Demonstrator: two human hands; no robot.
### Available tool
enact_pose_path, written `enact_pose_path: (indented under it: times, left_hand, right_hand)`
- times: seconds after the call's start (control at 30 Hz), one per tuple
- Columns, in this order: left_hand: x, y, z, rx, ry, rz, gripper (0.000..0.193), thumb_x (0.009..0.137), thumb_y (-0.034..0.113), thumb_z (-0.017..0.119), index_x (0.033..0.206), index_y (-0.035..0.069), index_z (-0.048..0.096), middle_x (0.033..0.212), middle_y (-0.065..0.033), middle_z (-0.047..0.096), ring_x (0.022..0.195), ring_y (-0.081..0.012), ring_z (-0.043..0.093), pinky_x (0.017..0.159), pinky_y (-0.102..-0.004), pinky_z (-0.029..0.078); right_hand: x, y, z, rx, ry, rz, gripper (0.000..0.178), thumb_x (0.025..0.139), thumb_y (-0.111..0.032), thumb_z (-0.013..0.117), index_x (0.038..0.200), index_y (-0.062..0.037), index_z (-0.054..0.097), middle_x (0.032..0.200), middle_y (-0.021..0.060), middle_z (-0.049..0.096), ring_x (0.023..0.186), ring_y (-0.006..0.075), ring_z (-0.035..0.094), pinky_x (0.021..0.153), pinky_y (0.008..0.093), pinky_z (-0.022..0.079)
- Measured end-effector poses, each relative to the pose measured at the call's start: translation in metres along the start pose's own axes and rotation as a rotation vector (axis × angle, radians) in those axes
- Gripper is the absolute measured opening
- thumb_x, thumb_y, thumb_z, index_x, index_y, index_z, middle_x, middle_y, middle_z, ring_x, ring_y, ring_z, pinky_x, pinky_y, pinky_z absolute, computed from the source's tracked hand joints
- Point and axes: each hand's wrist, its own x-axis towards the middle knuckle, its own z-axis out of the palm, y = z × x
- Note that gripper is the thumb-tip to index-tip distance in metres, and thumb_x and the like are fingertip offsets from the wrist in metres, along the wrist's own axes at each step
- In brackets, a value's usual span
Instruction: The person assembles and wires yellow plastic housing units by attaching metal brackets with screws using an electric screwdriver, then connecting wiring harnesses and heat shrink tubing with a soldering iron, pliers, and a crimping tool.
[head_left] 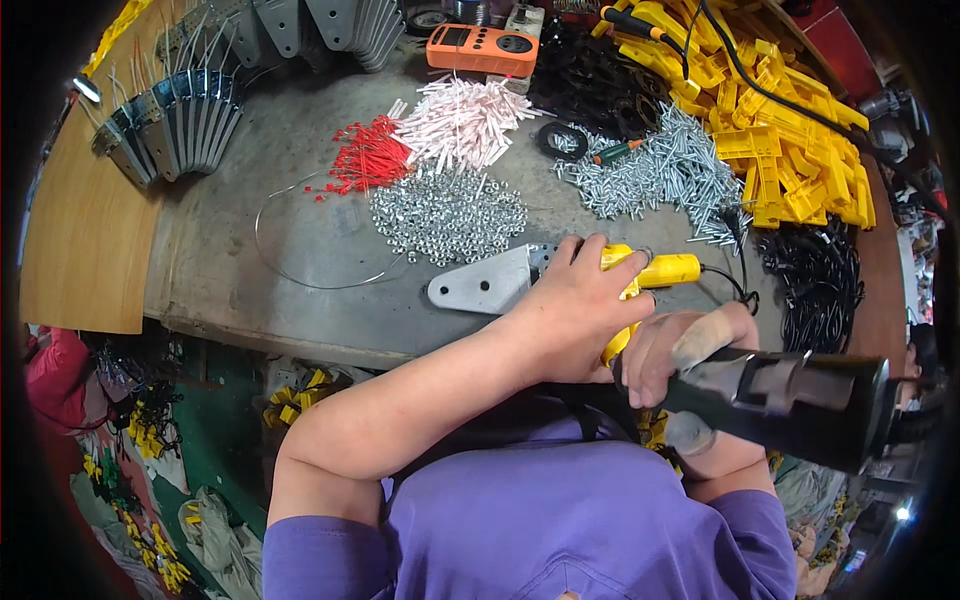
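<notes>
My left hand (578,310) presses down on a yellow plastic part (668,269) that lies against a grey metal plate (482,285) at the bench's front edge. A thin black wire runs from the yellow part's right end. My right hand (672,352) grips the handle of a black power screwdriver (790,402), whose body points right and toward me. The tool's tip is hidden behind my left hand. Just beyond the plate lies a heap of silver nuts (448,213).
The grey bench (300,240) carries piles of screws (655,170), red ties (367,157), white ties (460,120), yellow plastic parts (790,130), black cables (815,285), an orange meter (482,46) and stacked metal plates (180,120). A wooden board (85,230) lies left.
</notes>
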Motion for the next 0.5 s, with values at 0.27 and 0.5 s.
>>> enact_pose_path:
  times: [0.27, 0.5]
  left_hand:
    - [-0.011, 0.028, -0.010, 0.013, -0.234, 0.022, 0.059, 0.062, 0.041, 0.080, 0.113, 0.020, 0.059, 0.135, -0.0130, 0.045, 0.126, -0.0471, 0.037, 0.104, -0.0587, 0.029]
    - [-0.015, 0.028, -0.004, -0.042, -0.191, -0.047, 0.061, 0.066, 0.045, 0.074, 0.120, 0.024, 0.057, 0.130, -0.0119, 0.045, 0.127, -0.0469, 0.033, 0.103, -0.0651, 0.027]
  right_hand:
    - [0.054, -0.007, -0.060, 0.392, -0.653, -0.210, 0.034, 0.087, -0.026, 0.064, 0.111, -0.0097, 0.047, 0.065, 0.0117, 0.060, 0.043, 0.0224, 0.056, 0.045, 0.0350, 0.046]
    - [0.064, 0.038, -0.037, 0.077, 0.003, -0.178, 0.050, 0.080, -0.031, 0.074, 0.111, -0.0056, 0.044, 0.070, 0.0042, 0.054, 0.054, 0.0138, 0.052, 0.053, 0.0262, 0.043]
